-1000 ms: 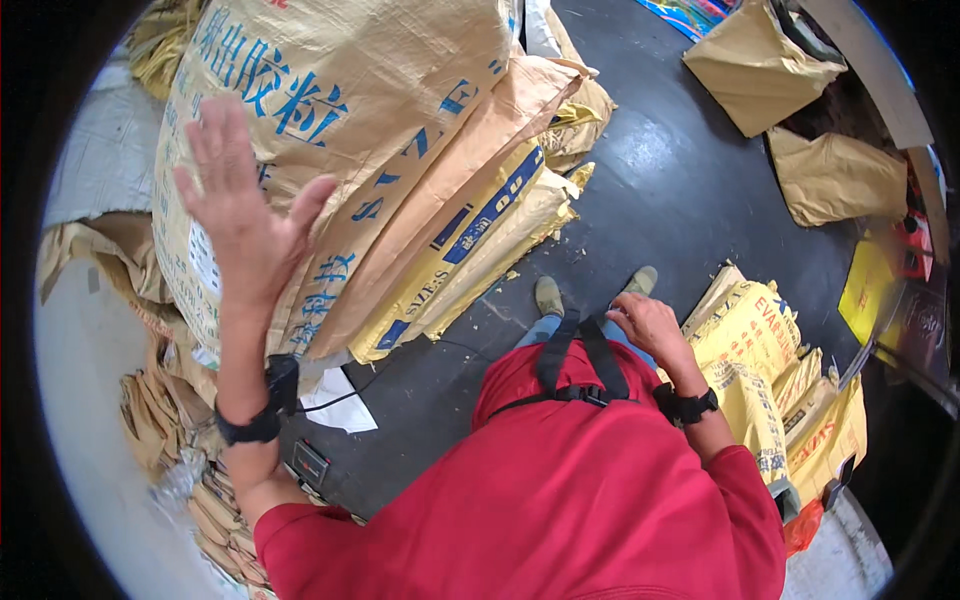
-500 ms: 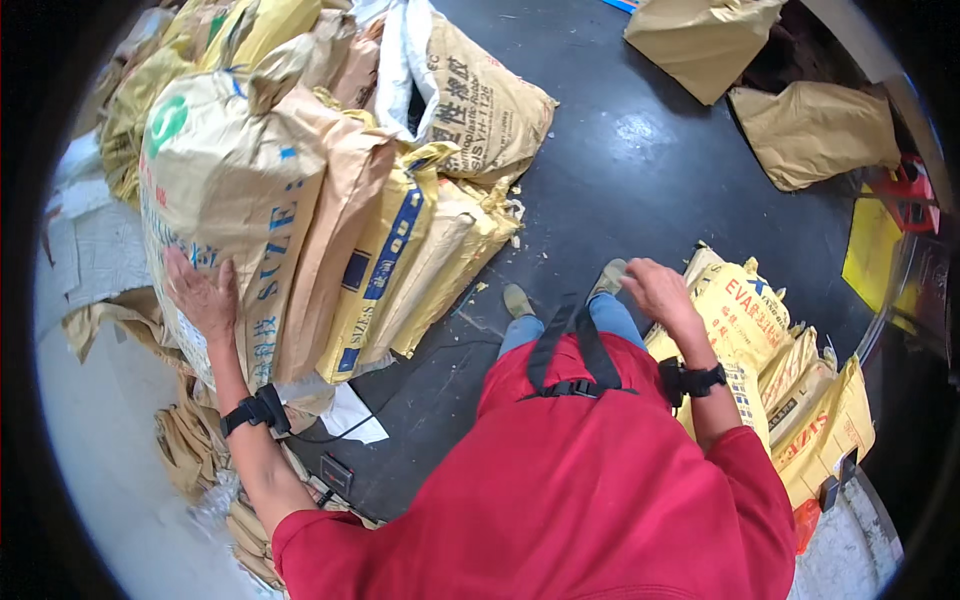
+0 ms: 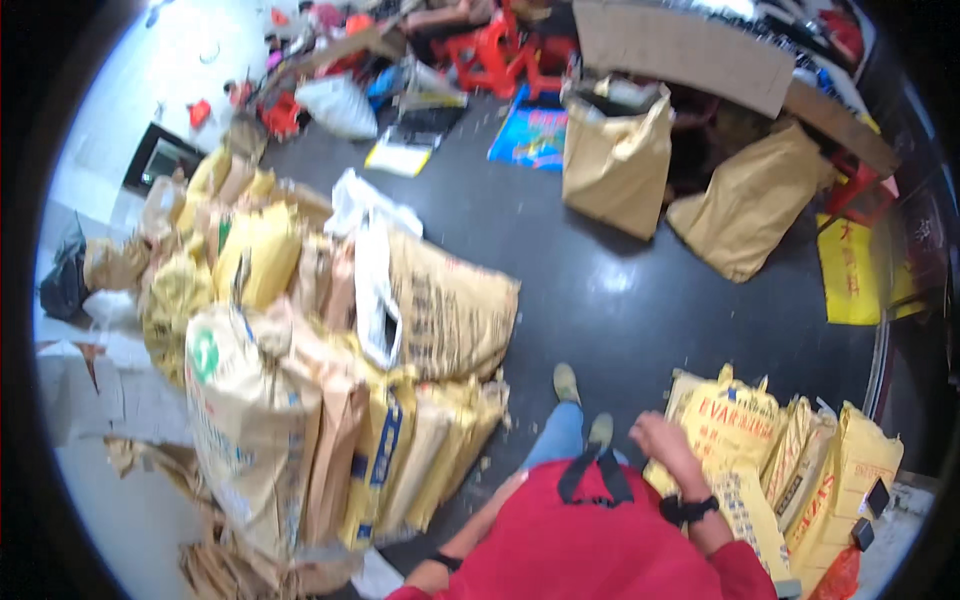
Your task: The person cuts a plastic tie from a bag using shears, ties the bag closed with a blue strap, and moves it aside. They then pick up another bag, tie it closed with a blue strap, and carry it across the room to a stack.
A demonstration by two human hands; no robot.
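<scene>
Yellow woven plastic sacks [image 3: 745, 440] stacked at lower right lie under the person's right hand [image 3: 662, 440], its fingers seemingly curled on a sack's top edge, while the left hand stays hidden at the lower edge, fingers untellable, suggesting sack-handling underway.

Yellow printed sack [image 3: 735, 425]: filled, lying flat, first in a row of similar yellow sacks [image 3: 835, 470] on the dark floor [image 3: 620, 300]. Right hand [image 3: 662, 440] rests on its left edge.
</scene>
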